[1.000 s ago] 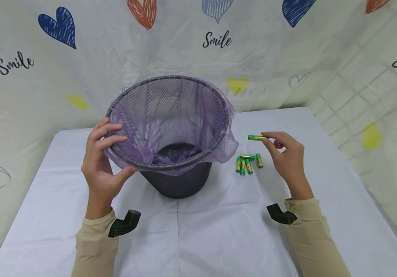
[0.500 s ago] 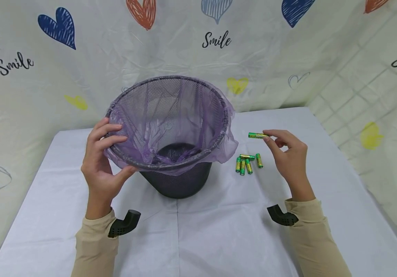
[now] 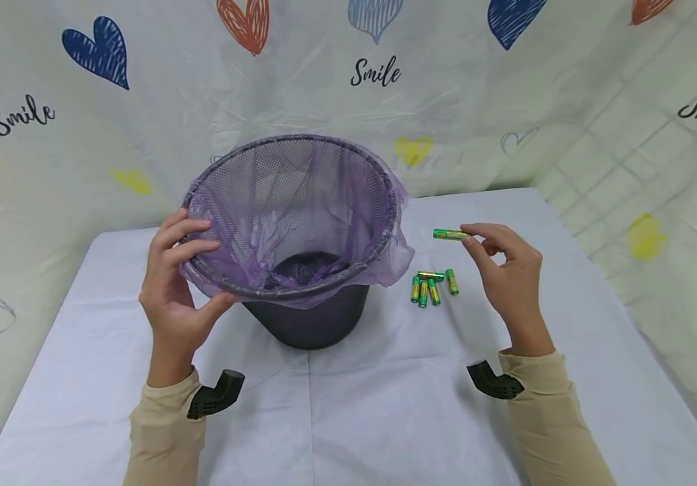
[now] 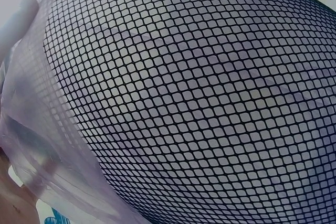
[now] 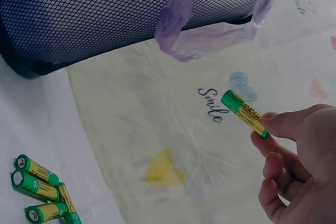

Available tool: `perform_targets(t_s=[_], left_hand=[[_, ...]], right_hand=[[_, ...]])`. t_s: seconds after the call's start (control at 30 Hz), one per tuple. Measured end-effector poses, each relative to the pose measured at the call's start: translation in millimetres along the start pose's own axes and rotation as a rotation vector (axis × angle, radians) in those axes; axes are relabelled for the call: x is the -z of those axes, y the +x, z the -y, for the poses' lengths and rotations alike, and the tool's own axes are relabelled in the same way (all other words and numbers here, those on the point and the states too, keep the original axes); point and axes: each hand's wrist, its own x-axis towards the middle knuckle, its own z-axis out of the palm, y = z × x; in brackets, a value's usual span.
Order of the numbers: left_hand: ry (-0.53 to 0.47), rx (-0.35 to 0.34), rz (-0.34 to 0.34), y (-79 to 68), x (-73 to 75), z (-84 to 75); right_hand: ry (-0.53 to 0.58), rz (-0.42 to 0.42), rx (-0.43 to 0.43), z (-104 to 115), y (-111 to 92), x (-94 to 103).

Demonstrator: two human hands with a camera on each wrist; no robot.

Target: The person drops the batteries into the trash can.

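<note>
My left hand (image 3: 175, 290) grips the rim of a black mesh wastebasket (image 3: 312, 320), fingers over the inside and thumb at the front. A thin purple bin liner (image 3: 397, 260) lines the basket and folds out over its rim. In the left wrist view the basket's mesh wall (image 4: 199, 87) fills most of the picture. Between thumb and forefinger, my right hand (image 3: 509, 280) pinches one green and yellow battery (image 5: 245, 114) by its end, held above the table to the right of the basket. Below it, several matching batteries (image 3: 424, 293) lie in a loose group on the table.
A white cloth covers the table (image 3: 379, 418). Behind it hangs a pale curtain (image 3: 300, 88) printed with hearts and the word Smile. Black camera mounts sit on both wrists, over beige sleeves (image 3: 558, 432).
My right hand has risen slightly with the battery in its fingertips. The left hand stays on the basket's rim, and the whole head view has shifted a little.
</note>
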Motion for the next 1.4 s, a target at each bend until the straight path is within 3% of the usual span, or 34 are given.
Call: perform_targets(t_s=[0.23,0.5,0.77,1.1,1.4], left_hand=[[0.009,-0.019,-0.001,-0.3,2.3,-0.3],[0.038,-0.023,0.009,-2.7,3.9,1.2],[0.031,-0.030,0.004,-2.2,0.9,-2.0],[0.035,-0.013,0.007,2.6,-4.9,-14.7],[0.034,-0.011,0.013,3.6,-5.2,-14.6]], right_hand=[[0.047,-0.003,-0.009,6,0,-3.1],[0.022,-0.018,0.030,7,7,-5.2],[0.088,-0.032,0.060,30,17,-2.9],[0.117,-0.057,0.077,20,23,-3.0],[0.133,-0.077,0.127,32,32,1.7]])
